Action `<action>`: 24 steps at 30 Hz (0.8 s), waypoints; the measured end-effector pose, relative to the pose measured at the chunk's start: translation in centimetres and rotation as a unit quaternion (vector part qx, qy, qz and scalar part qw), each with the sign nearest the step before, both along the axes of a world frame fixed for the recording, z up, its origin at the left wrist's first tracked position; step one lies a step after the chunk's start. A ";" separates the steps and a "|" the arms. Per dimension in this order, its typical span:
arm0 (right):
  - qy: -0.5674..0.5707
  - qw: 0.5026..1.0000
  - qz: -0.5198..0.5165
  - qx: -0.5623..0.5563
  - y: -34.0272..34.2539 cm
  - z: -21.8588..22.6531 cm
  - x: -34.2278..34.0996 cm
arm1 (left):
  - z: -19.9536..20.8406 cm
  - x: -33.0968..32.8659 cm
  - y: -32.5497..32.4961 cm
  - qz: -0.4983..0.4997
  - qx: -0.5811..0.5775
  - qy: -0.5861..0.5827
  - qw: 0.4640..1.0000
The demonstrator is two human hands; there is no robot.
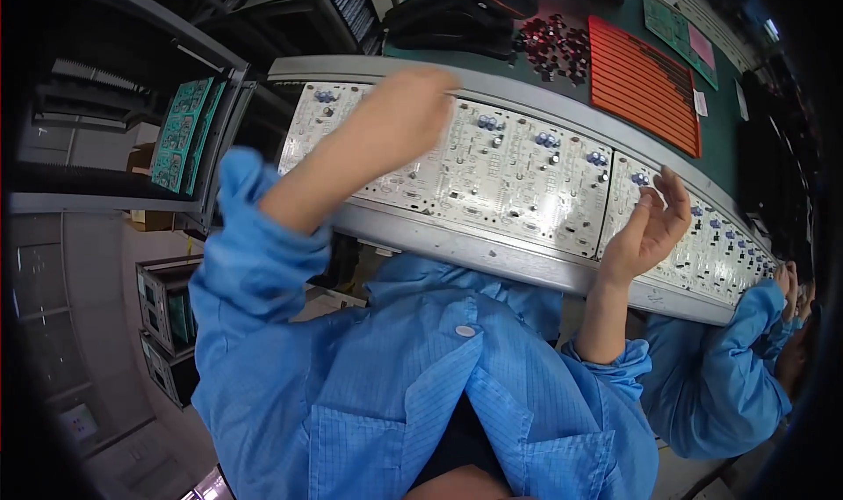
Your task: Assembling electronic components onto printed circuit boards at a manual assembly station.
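A row of white circuit boards lies between two metal rails in front of me. The nearest circuit board (pixel 518 193) carries blue round parts, small black cylinders and other small components. My left hand (pixel 408 114) is over this board's left part, reaching toward the far rail. It is smeared by motion, and its fingertips are turned away, so whether it holds anything is hidden. My right hand (pixel 650 232) hovers over the left end of the second circuit board (pixel 620 197), palm partly up. Its fingers are loosely bent and apart, with nothing visible in them.
Beyond the far rail (pixel 527 103), a green work surface bears a heap of small dark parts (pixel 553 48), an orange-red slotted tray (pixel 645 87) and a black device (pixel 457 17). Green circuit boards (pixel 183 136) stand in a rack at left. A co-worker's blue sleeve (pixel 738 359) is at right.
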State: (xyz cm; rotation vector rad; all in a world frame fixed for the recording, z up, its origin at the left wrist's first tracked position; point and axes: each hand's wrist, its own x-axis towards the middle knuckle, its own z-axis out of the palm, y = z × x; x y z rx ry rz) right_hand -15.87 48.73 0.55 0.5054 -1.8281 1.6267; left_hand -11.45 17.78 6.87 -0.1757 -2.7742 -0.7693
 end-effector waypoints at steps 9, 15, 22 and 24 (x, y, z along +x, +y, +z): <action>0.003 0.994 -0.014 0.110 7.9 3.1 -0.8 | -4.1 -13.8 6.8 -0.004 -0.152 -0.030 0.988; -0.044 0.991 -0.032 0.124 12.8 5.8 -3.7 | -5.2 -15.0 8.5 0.004 -0.155 0.052 0.987; -0.101 0.947 0.021 0.305 10.5 7.9 -9.6 | -5.9 -16.7 8.2 -0.045 -0.179 0.019 0.983; -0.082 0.921 0.025 0.380 10.0 6.8 -14.0 | -5.6 -16.8 8.3 -0.050 -0.174 0.018 0.983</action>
